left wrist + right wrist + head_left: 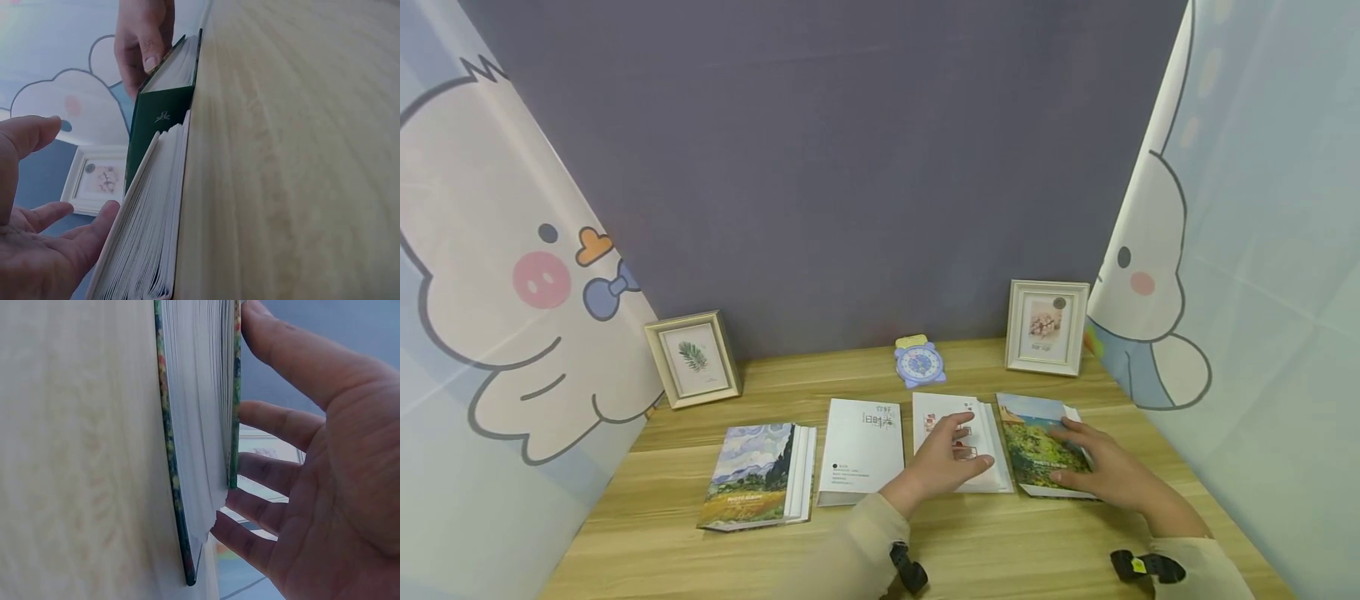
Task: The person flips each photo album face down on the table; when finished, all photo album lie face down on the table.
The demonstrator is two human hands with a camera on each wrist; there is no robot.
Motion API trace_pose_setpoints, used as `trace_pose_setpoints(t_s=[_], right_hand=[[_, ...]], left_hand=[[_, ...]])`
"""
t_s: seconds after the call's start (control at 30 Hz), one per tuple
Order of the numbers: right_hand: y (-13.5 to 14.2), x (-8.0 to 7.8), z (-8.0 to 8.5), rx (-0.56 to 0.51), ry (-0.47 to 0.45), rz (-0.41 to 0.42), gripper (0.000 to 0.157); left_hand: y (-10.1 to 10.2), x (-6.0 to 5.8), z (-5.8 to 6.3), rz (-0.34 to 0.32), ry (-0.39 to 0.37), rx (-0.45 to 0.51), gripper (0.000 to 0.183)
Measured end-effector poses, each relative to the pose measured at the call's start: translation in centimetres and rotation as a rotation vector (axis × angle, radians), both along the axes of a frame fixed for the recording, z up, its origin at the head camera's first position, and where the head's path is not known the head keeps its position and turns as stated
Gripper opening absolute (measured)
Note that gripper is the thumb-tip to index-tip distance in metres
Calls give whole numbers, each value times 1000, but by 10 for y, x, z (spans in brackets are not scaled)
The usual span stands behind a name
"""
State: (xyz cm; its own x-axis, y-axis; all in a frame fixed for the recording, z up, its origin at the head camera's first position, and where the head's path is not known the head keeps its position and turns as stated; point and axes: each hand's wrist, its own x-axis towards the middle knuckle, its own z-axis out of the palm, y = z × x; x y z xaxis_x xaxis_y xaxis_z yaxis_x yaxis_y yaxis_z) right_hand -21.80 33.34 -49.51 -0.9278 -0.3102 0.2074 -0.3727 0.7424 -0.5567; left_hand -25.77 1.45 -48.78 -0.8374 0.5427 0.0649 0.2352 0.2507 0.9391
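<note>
A row of photo albums lies on the wooden table. My left hand [942, 458] is over a white album with small red pictures [942, 405], its thumb and fingers spread apart. In the left wrist view, the fingertips [107, 215] come right at that album's cover, with the thick stack of pages edge-on. At the right, my right hand [1108, 473] rests its fingers on a landscape-covered album [1033, 446]. The right wrist view shows the fingers [269, 472] extended along the top cover, with the white pages [197, 425] fanned between the two covers.
Left of these lie a white album with dark lettering [861, 446] and a painted-field album [748, 475]. Behind them stand a leaf-print frame [694, 360], a blue clock-shaped piece [919, 365] and a flower-print frame [1047, 327]. Cartoon curtains [1262, 208] hang at both sides.
</note>
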Motion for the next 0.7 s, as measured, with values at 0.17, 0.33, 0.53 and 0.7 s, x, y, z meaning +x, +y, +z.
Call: trace_pose_setpoints(t_s=[0.17, 0.33, 0.53, 0.7], right_hand=[[0, 0, -1, 25, -11, -16, 70], [-1, 0, -1, 34, -19, -26, 72], [-1, -1, -2, 35, -18, -29, 72], [-1, 0, -2, 27, -22, -34, 73]], left_hand=[[10, 3, -2, 7, -13, -44, 77], [17, 6, 1, -25, -29, -77, 76], [25, 7, -2, -60, -20, -115, 73], [30, 8, -4, -73, -25, -138, 73]])
